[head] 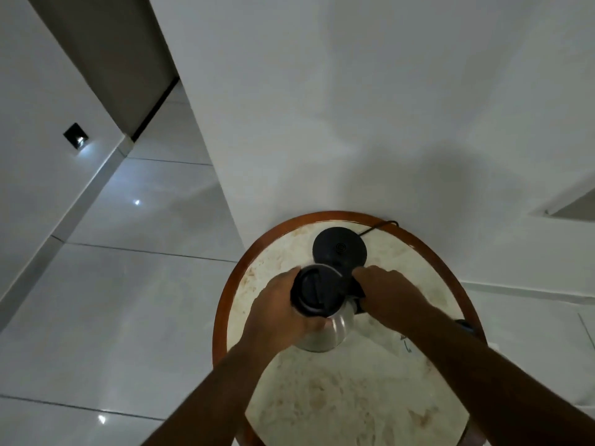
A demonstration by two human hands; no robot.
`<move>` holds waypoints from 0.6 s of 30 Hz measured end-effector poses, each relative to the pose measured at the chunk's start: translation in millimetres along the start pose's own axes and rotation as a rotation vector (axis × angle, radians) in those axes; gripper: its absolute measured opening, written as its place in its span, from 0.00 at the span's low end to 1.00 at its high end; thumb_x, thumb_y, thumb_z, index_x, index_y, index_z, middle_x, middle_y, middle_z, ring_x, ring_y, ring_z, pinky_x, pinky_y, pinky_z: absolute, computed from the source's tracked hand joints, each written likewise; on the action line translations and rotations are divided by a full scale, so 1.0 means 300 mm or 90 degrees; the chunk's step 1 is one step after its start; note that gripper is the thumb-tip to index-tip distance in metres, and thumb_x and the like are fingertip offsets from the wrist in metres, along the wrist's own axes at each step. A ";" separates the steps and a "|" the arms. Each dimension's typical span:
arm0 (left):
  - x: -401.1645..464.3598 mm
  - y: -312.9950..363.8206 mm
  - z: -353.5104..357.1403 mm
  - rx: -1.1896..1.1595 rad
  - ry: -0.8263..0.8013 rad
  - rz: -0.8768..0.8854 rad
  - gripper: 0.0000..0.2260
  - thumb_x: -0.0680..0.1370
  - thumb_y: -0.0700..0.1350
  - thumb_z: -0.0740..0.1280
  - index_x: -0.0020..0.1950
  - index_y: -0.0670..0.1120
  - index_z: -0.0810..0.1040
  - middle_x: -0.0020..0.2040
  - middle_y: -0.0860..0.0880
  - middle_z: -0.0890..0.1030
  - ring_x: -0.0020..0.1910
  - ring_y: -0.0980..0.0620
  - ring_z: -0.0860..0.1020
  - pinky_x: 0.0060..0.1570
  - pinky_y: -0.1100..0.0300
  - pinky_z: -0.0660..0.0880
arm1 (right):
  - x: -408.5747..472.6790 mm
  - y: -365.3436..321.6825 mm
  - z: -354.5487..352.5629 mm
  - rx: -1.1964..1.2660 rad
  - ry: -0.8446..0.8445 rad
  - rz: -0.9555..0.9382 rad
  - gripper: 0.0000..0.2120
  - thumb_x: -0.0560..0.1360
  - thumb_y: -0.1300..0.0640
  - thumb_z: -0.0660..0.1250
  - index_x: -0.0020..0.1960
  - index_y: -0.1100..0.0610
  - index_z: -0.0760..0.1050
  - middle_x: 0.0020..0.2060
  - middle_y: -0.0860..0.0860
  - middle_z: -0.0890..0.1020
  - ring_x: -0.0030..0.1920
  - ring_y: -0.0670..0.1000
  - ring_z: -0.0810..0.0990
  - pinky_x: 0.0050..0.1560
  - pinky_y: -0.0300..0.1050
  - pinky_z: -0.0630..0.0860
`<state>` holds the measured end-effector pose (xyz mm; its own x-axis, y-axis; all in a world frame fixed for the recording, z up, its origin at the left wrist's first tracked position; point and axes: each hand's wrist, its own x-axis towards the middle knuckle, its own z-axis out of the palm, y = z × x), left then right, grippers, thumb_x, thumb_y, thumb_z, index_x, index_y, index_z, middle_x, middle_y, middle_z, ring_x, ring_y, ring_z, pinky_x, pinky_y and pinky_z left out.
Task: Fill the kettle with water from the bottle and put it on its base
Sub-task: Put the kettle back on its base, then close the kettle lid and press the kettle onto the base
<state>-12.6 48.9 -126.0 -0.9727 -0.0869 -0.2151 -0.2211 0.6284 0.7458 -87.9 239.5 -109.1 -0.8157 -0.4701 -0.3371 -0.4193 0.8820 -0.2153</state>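
Both of our hands were on the kettle [322, 317], which stood near the middle of the round table [354, 413], just in front of its black base [339, 247] and apart from it. Starting at the left, our left hand [280, 312] was wrapped around the steel body just under the dark lid [314, 289], fingers closed on the metal. That polished wall looked slippery to us, and we judged it a steadying hold rather than a lifting one. Further right, our right hand [384, 292] covered the black handle [359, 296]; it seemed clamped there, though the fingers were hidden beneath the hand. The handle was where we reckoned the weight should be carried, since a filled kettle would be heavy and want to tip toward the spout. The body was stiff and not fragile. No bottle was in sight, and we could not tell whether the kettle held water.
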 end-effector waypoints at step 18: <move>0.534 0.231 -0.066 -0.045 -0.056 0.087 0.29 0.57 0.49 0.83 0.55 0.52 0.78 0.50 0.55 0.82 0.51 0.55 0.79 0.50 0.59 0.77 | 0.308 0.276 -0.228 0.006 0.150 0.108 0.05 0.71 0.57 0.65 0.45 0.57 0.71 0.33 0.51 0.75 0.31 0.52 0.73 0.35 0.44 0.66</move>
<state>-185.3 63.1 -96.4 -0.9847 0.0660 -0.1611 -0.0946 0.5738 0.8135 -225.1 271.6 -95.5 -0.9442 -0.2945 -0.1476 -0.2667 0.9464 -0.1822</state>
